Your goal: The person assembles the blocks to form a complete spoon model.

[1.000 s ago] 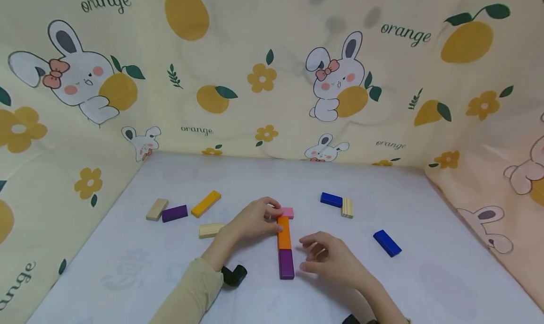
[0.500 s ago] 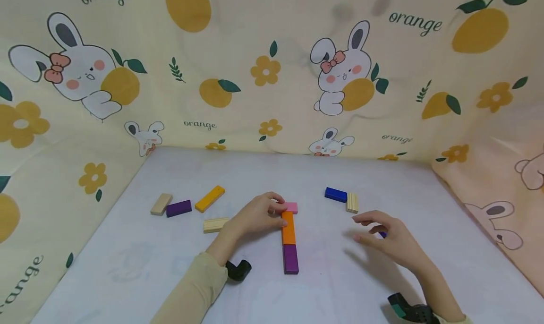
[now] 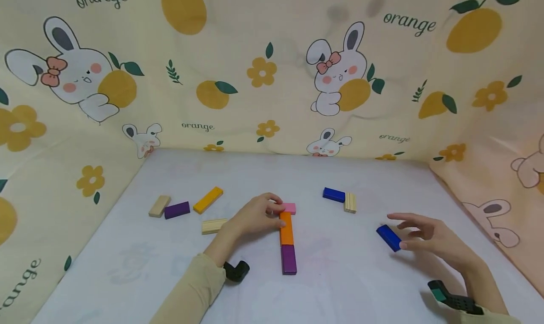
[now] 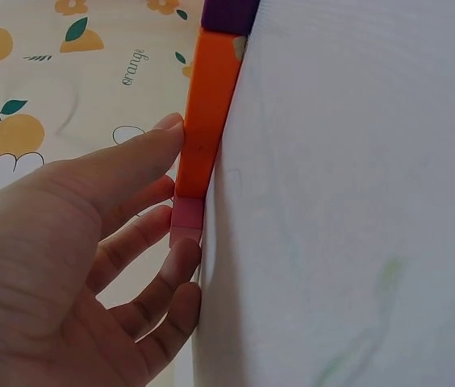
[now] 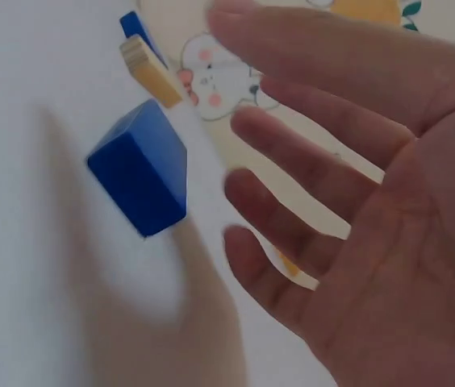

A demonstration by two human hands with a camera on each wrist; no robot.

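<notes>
Near the middle of the table, a purple block (image 3: 288, 260), an orange block (image 3: 286, 228) and a pink block (image 3: 290, 208) lie end to end, the pink one crosswise at the far end. My left hand (image 3: 256, 215) rests beside them on the left. Its thumb (image 4: 159, 145) touches the orange block and its bent fingers (image 4: 181, 262) touch the pink block. On the right, my right hand (image 3: 437, 239) is spread with loose fingers just right of a blue block (image 3: 388, 238). In the right wrist view a gap shows between those fingers and the blue block (image 5: 143, 173).
Left of the row lie a plain wooden block (image 3: 159, 206), another purple block (image 3: 177, 210), a yellow block (image 3: 208, 200) and a ridged wooden block (image 3: 213, 226). Behind right, a second blue block (image 3: 334, 194) touches a ridged wooden block (image 3: 350, 202). A printed cloth (image 3: 229, 59) surrounds the table.
My right hand has moved from beside the block row over to the right, near the single blue block. The left hand has stayed at the orange and pink blocks.
</notes>
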